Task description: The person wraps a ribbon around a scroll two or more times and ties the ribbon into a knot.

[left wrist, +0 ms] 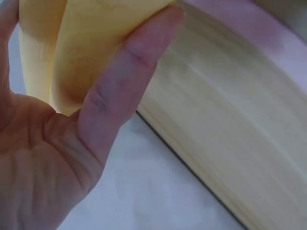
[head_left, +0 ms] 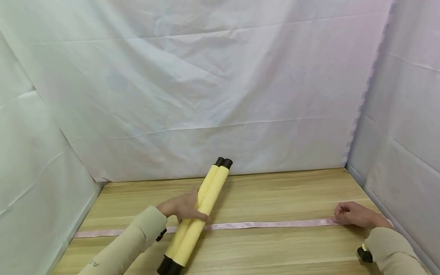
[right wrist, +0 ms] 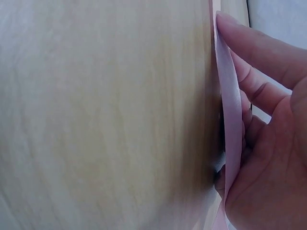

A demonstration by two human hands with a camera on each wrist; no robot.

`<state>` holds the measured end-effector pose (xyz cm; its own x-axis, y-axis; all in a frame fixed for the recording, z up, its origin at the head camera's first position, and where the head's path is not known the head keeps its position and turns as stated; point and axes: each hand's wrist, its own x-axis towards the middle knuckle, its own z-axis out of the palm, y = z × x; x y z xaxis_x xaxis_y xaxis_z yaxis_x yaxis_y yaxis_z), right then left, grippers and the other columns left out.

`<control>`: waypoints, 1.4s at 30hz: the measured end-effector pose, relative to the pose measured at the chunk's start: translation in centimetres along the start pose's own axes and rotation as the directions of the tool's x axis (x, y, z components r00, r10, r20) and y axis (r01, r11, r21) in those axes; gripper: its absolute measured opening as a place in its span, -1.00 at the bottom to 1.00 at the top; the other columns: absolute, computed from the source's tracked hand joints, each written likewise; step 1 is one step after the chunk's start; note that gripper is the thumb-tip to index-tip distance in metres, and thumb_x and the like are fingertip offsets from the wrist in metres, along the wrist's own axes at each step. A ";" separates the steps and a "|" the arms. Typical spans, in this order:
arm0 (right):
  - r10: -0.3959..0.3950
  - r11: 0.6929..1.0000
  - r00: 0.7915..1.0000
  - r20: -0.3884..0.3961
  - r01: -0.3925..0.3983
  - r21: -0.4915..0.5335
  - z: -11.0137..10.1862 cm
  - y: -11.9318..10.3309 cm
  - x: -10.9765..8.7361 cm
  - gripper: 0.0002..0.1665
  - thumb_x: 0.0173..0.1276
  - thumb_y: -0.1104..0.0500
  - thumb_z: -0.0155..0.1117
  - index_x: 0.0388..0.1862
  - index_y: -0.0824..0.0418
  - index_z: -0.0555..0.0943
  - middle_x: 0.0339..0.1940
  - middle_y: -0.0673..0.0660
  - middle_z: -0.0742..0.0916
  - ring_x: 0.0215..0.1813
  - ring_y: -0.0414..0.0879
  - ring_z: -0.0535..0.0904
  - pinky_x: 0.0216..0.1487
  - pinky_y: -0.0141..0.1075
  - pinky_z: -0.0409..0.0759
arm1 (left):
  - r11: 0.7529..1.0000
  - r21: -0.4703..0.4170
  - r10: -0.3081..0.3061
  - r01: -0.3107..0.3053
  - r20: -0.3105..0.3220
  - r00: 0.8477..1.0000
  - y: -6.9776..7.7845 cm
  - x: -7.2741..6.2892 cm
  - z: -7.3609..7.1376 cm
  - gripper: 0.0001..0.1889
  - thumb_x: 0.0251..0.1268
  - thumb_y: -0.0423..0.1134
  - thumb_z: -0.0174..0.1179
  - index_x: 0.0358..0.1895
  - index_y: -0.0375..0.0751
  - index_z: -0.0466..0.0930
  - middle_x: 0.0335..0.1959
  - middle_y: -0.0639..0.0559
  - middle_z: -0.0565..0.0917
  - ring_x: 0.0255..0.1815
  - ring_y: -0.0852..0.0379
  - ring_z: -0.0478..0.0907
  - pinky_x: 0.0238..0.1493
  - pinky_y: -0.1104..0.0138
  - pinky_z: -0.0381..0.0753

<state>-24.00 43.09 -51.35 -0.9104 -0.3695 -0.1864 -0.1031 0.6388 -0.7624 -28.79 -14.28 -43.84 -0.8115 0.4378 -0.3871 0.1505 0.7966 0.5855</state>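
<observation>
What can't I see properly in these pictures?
- Head view: part of the pink ribbon, hidden by the yellow tubes and left sleeve.
- Head view: the sleeve's writing, too small to read surely.
- Left wrist view: more of the yellow tubes, cut off by the top edge.

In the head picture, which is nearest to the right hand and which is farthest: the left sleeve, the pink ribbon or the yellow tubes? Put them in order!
1. Pink ribbon: right at the right hand, touching it.
2. Yellow tubes: off to the left, held in the left hand.
3. Left sleeve: farthest left, beyond the tubes.
</observation>
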 end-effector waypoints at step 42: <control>0.002 1.000 1.000 0.029 -0.003 0.010 -0.1 -0.2 -0.4 -0.79 0.39 0.19 0.28 -0.31 0.33 0.52 -0.44 -0.08 0.54 -0.38 -0.32 0.41 -0.37 -0.41 0.32 | 0.998 -0.056 -0.005 -0.009 -0.237 0.972 6.4 2.6 9.7 0.21 0.06 0.13 0.39 0.59 -0.28 -0.25 -0.28 -0.26 0.62 -0.44 0.06 0.58 -0.39 0.22 0.62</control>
<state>-23.66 43.17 -51.12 -0.8985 -0.3875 -0.2062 -0.0968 0.6331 -0.7680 -24.43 -4.02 -48.03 -0.9227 0.3232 -0.2103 0.1257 0.7678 0.6283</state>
